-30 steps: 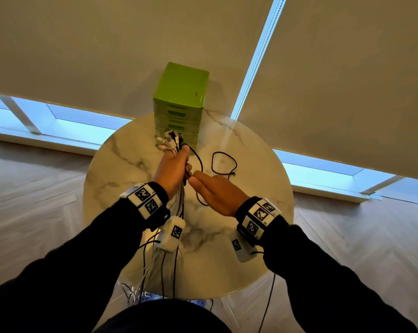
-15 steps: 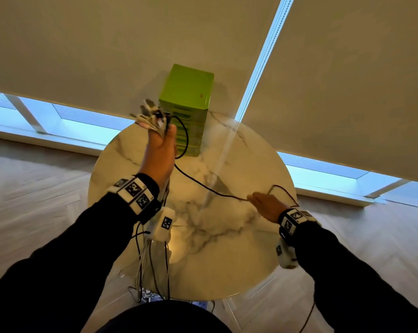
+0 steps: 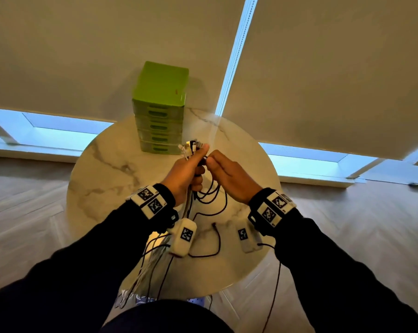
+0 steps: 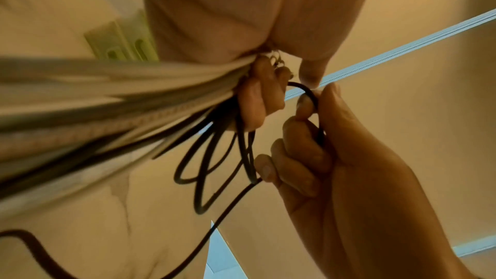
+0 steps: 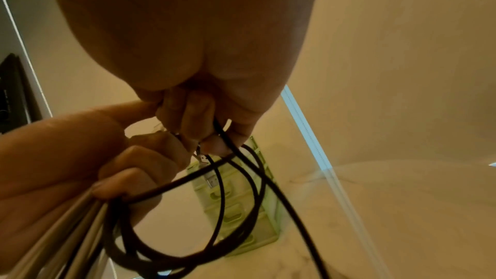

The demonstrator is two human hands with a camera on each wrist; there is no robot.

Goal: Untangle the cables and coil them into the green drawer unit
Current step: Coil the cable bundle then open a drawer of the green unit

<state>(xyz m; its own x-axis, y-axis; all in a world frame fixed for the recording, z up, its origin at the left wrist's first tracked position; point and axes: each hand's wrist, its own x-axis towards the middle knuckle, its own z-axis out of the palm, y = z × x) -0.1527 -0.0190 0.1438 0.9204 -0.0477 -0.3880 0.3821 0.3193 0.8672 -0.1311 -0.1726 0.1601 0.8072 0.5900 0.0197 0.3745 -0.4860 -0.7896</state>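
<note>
Nearest the camera, dark sleeves [image 3: 87, 272] w/ tagged wristbands [image 3: 150, 201] reach over a round marble table [image 3: 102, 169]. A bundle of white & grey cables [image 3: 145, 267] hangs off the near table edge, running up past the L wrist into the left hand [image 3: 184, 174]. That hand is fisted round the bundle [image 4: 112, 84], fingers curled tight, w/ the plug ends [image 3: 191, 146] sticking out above the thumb. A black cable [image 3: 212, 200] hangs from the same fist in a few loose loops [image 5: 188, 247]; its tail lies on the tabletop btwn the wrists and drops off the near edge.

The right hand [image 3: 229, 176] sits just beside the L, fingertips touching it. In the L wrist view its thumb & forefinger [image 4: 306, 105] pinch the black cable [image 4: 214, 177] at the top of a loop, other fingers curled under.

Beyond the hands, the green drawer unit [image 3: 161, 109] stands upright at the far table edge, drawers all closed, no cable in it. In the R wrist view it shows through the loops [image 5: 241, 215]. Behind it: pale roller blinds [image 3: 83, 44] w/ a bright gap btwn them
</note>
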